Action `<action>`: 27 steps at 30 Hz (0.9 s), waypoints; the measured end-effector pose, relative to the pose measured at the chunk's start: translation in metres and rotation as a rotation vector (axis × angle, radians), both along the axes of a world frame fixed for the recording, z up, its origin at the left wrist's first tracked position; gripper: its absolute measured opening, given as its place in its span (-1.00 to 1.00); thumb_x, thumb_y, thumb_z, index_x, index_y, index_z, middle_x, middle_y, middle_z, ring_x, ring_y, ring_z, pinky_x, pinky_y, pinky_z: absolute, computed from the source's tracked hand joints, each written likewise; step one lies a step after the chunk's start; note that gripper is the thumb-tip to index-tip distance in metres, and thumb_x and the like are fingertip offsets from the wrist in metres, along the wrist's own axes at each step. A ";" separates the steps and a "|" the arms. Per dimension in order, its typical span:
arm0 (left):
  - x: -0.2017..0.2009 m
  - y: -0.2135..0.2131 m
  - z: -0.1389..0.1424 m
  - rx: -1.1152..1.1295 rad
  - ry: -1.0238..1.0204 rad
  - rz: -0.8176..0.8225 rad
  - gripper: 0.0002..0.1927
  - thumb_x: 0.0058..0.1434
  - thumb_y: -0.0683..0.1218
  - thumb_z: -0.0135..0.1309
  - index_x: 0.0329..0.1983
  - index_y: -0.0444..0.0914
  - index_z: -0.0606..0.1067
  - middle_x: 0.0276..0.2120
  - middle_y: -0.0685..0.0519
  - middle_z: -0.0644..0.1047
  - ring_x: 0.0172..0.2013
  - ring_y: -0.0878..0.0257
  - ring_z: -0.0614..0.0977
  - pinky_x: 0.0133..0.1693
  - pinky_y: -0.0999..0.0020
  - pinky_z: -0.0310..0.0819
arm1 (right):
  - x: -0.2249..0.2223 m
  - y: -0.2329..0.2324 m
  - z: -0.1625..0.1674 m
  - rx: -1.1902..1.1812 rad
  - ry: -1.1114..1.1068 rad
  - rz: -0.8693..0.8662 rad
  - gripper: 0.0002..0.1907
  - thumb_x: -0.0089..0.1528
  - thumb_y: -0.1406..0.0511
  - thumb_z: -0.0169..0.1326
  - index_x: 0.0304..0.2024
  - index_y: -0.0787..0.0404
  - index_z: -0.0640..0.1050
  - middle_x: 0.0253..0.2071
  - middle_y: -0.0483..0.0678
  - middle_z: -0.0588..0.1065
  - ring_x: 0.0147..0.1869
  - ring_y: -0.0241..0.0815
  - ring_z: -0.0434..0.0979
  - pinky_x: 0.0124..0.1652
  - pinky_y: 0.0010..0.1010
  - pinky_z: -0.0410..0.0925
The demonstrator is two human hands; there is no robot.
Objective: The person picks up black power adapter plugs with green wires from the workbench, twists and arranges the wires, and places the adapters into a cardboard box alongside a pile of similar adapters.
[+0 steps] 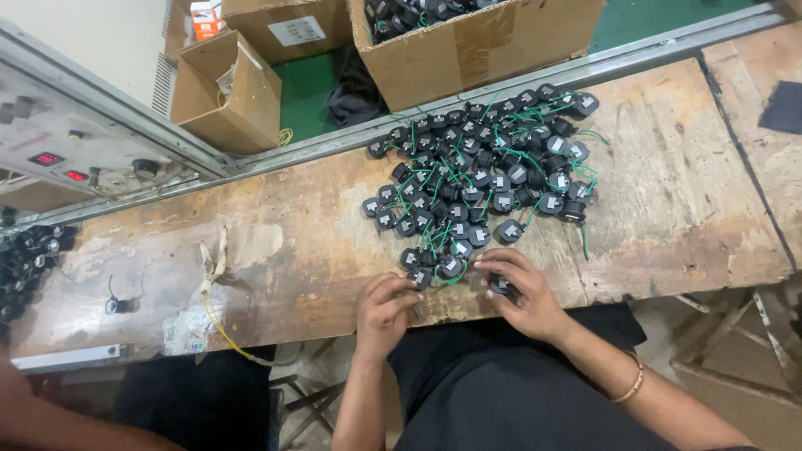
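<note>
A large heap of small black round parts with green wires (480, 167) lies on the worn wooden bench (317, 250). My left hand (384, 309) rests at the bench's near edge, fingertips touching a black part (420, 278) at the heap's near end. My right hand (522, 288) is curled around another small black part (499, 286) just beside it. A gold bangle (631, 386) sits on my right wrist.
Open cardboard boxes (230, 88) stand behind the bench, one (476, 38) filled with more black parts. A control panel with red lights (58, 142) is at far left. More black parts (21, 259) pile at the left edge. A lone part (115, 305) and yellow wire (219, 326) lie left.
</note>
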State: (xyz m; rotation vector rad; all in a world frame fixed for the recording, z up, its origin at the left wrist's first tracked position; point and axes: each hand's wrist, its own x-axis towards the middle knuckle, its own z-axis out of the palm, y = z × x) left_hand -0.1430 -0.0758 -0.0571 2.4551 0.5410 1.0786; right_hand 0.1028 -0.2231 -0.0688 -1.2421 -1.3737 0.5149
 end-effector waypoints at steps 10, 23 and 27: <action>0.035 -0.026 0.005 -0.729 -0.737 0.003 -0.85 0.28 -0.37 0.12 -0.17 -0.30 0.58 -0.13 0.01 0.57 -0.06 0.26 0.61 0.05 0.34 0.53 | 0.008 0.003 0.003 -0.100 0.022 0.113 -0.50 0.12 0.38 0.24 0.14 0.23 0.53 -0.02 -0.02 0.60 0.04 -0.08 0.64 0.07 -0.29 0.43; 0.078 -0.054 0.008 -0.218 -0.236 -0.246 -0.70 0.11 -0.40 0.11 -0.11 -0.28 0.59 -0.05 -0.03 0.66 0.02 0.07 0.69 0.14 0.17 0.56 | 0.007 0.002 -0.016 -0.099 -0.044 0.103 -0.52 0.07 0.28 0.36 -0.01 0.31 0.54 -0.12 0.11 0.60 -0.07 0.06 0.66 -0.08 -0.23 0.47; 0.076 -0.061 0.008 -0.242 -0.155 -0.216 -0.70 0.05 -0.32 0.28 -0.13 -0.25 0.59 -0.01 -0.08 0.64 0.08 -0.02 0.64 0.14 0.17 0.53 | 0.000 0.005 -0.017 -0.057 -0.117 -0.012 -0.54 0.00 0.39 0.27 -0.02 0.30 0.56 -0.13 0.08 0.59 -0.08 0.06 0.67 -0.10 -0.25 0.49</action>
